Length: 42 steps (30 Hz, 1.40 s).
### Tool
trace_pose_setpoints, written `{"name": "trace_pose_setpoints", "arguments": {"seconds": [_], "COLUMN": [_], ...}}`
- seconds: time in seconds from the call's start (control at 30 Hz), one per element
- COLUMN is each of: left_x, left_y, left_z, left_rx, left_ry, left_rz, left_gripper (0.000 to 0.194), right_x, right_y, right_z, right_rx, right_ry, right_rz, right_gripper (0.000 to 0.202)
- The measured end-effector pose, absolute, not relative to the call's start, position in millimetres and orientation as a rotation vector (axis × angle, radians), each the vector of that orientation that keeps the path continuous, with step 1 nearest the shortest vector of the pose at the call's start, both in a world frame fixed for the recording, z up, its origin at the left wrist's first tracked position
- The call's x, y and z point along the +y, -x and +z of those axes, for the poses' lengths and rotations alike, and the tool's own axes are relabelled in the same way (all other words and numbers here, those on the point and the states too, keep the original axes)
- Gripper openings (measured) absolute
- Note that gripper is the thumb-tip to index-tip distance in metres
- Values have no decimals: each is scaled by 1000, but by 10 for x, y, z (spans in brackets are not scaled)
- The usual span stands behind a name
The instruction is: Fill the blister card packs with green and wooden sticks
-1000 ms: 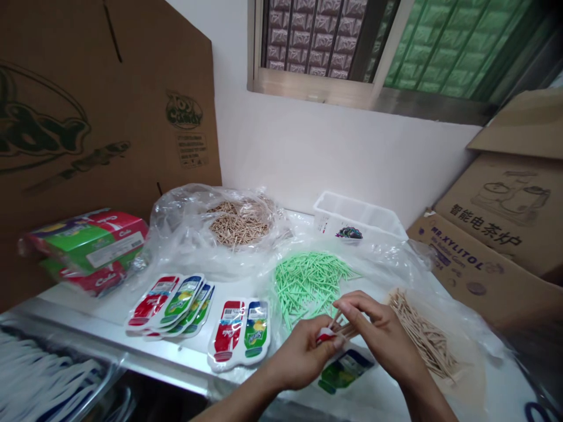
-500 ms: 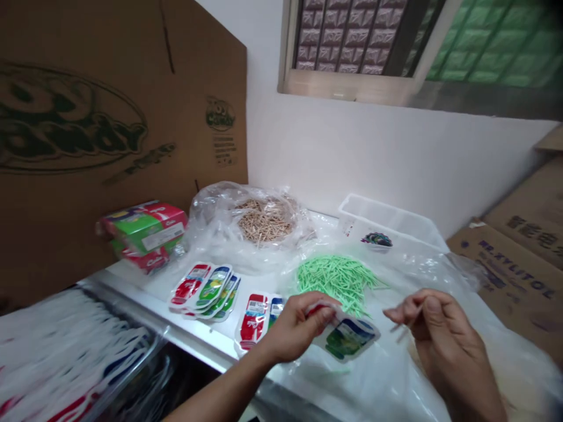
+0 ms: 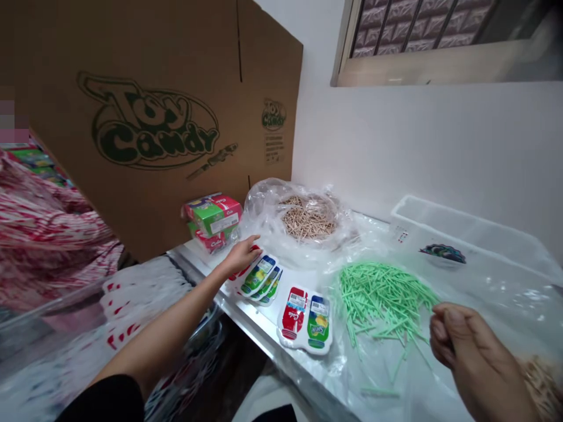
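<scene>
A big Toy Candy carton [image 3: 153,117] stands behind the steel table [image 3: 246,310]. On clear plastic lie a green stick pile [image 3: 382,296] and a bag of tan sticks [image 3: 308,215]. The left hand [image 3: 241,255], fingers spread, rests on a fanned stack of blister cards [image 3: 259,276], their long axes running toward the near table edge. The right hand [image 3: 461,340] is curled loosely; whether it holds anything cannot be told.

Sachet stack [image 3: 259,275] left of sachet pair [image 3: 307,319], sticks [image 3: 382,296] right
</scene>
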State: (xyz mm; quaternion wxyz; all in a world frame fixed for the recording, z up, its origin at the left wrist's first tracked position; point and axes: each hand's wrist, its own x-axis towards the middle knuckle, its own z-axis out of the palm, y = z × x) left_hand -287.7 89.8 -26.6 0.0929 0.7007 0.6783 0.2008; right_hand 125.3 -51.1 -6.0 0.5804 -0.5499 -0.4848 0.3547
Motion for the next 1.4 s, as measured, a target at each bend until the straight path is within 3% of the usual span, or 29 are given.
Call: {"name": "trace_pose_setpoints", "arguments": {"seconds": [0.13, 0.2, 0.37, 0.57, 0.7, 0.83, 0.97, 1.1, 1.13, 1.23, 1.27, 1.33, 1.4], "left_x": [821, 697, 538, 630, 498, 211, -68, -129, -109, -19, 11, 67, 122], "left_y": [2628, 2376, 1840, 1743, 1702, 1711, 1729, 1561, 1486, 1216, 1125, 970, 870], "left_z": [-355, -407, -607, -613, -453, -98, 408, 646, 625, 411, 314, 137, 24], "left_rx": [2089, 2076, 1940, 1863, 1830, 1733, 1151, 854, 860, 857, 844, 869, 927], "left_ry": [-2169, -2306, -2251, -2326, -2431, -2662, -2760, -2388, -2229, -1688, -1546, -1372, -1242], "left_rz": [550, 512, 25, -37, -74, 104, 459, 648, 715, 800, 782, 726, 781], "left_gripper": [59, 47, 49, 20, 16, 21, 21, 19, 18, 48, 50, 35, 33], "right_x": [-514, -511, -518, -529, -508, -471, -386, -314, -309, -339, -361, -418, -487], "right_y": [-1161, -1075, -758, -689, -767, -761, -678, -729, -779, -974, -1040, -1153, -1237], "right_z": [-136, -202, -278, -296, -433, -522, -409, -178, -121, 13, 34, 19, -83], "right_rx": [-1210, -1284, -1635, -1753, -1753, -1719, -1649, -1689, -1684, -1626, -1612, -1609, -1690], "right_ry": [1439, 1504, 1528, 1565, 1615, 1639, 1545, 1391, 1361, 1336, 1337, 1351, 1433], "right_rz": [936, 948, 945, 904, 932, 951, 944, 1010, 1014, 1015, 1028, 1055, 1048], "right_gripper": [32, 35, 30, 32, 31, 39, 67, 31, 28, 28, 27, 27, 25]}}
